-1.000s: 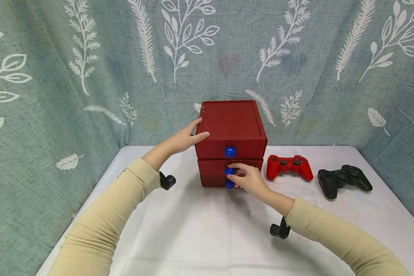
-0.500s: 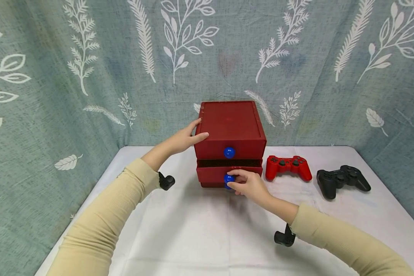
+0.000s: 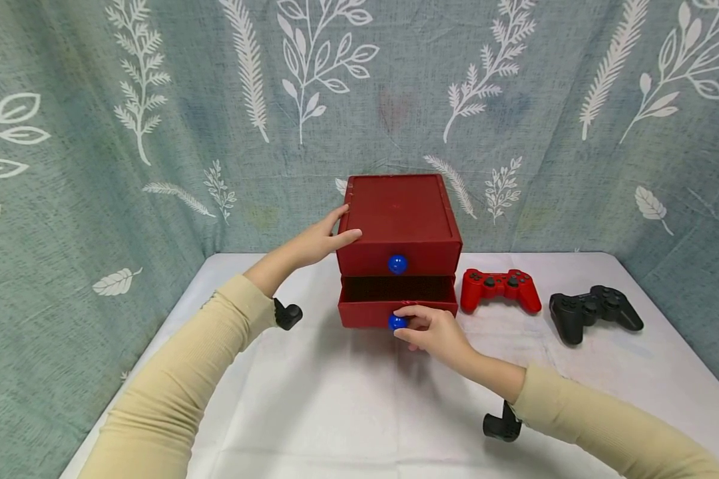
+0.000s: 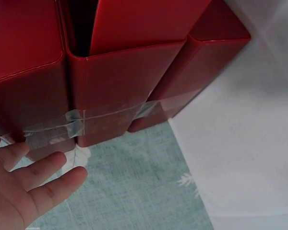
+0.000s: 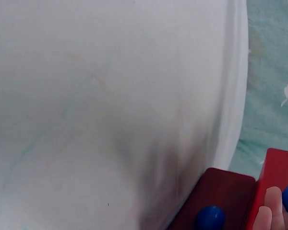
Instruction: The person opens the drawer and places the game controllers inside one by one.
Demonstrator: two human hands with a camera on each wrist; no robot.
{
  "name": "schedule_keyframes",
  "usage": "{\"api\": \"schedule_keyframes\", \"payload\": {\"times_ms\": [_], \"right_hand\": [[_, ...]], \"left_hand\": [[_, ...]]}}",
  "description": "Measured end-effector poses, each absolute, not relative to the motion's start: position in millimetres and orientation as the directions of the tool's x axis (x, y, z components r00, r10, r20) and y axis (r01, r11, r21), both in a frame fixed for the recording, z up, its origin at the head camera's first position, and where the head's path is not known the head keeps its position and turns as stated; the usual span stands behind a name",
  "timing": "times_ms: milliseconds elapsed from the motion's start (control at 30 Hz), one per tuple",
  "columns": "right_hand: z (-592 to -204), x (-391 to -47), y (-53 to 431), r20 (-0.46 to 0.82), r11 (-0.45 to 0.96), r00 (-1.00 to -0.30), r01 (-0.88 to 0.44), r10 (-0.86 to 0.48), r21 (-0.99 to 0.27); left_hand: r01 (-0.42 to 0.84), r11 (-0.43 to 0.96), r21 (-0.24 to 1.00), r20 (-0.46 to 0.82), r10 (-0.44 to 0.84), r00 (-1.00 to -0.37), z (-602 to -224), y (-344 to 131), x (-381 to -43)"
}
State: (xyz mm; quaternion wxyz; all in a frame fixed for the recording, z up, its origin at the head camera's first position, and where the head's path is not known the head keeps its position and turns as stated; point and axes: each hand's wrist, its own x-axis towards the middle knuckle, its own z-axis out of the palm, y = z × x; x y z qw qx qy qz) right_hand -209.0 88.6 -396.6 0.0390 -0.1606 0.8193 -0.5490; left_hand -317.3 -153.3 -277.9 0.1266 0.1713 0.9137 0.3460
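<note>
A dark red drawer box (image 3: pixel 398 206) with blue round knobs stands at the back middle of the table. Its middle drawer (image 3: pixel 359 314) is pulled partway out, and the dark inside shows above its front. My right hand (image 3: pixel 440 336) pinches that drawer's blue knob (image 3: pixel 397 322) between thumb and fingers. At the box's upper left edge, my left hand (image 3: pixel 319 243) rests with straight fingers, the thumb lying on the top. In the left wrist view clear tape (image 4: pixel 77 123) runs across the stacked sections. The lowest drawer's knob (image 5: pixel 210 218) shows in the right wrist view.
Right of the box lies a red game controller (image 3: pixel 500 287), with a black game controller (image 3: pixel 596 311) farther right. A white cloth covers the table (image 3: pixel 311 412). Behind hangs a grey-green curtain (image 3: pixel 395 120) with white leaf prints.
My right hand has drawn the middle drawer out toward me, so the gap above its front has widened. The left hand keeps its place on the box.
</note>
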Motion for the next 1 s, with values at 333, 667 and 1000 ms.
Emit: {"api": "schedule_keyframes", "payload": {"times_ms": [333, 667, 1000], "right_hand": [[-398, -195, 89, 0.143, 0.286, -0.922, -0.255, -0.359, -0.924], [-400, -188, 92, 0.133, 0.283, -0.91, -0.257, -0.392, -0.924], [-398, -179, 95, 0.119, 0.272, -0.892, -0.257, -0.436, -0.927]], "left_hand": [[0.22, 0.693, 0.687, -0.117, 0.404, -0.907, -278, -155, -317], [0.222, 0.689, 0.69, -0.115, 0.408, -0.906, -278, -155, -318], [0.231, 0.69, 0.686, -0.105, 0.408, -0.907, -279, -154, -317]]}}
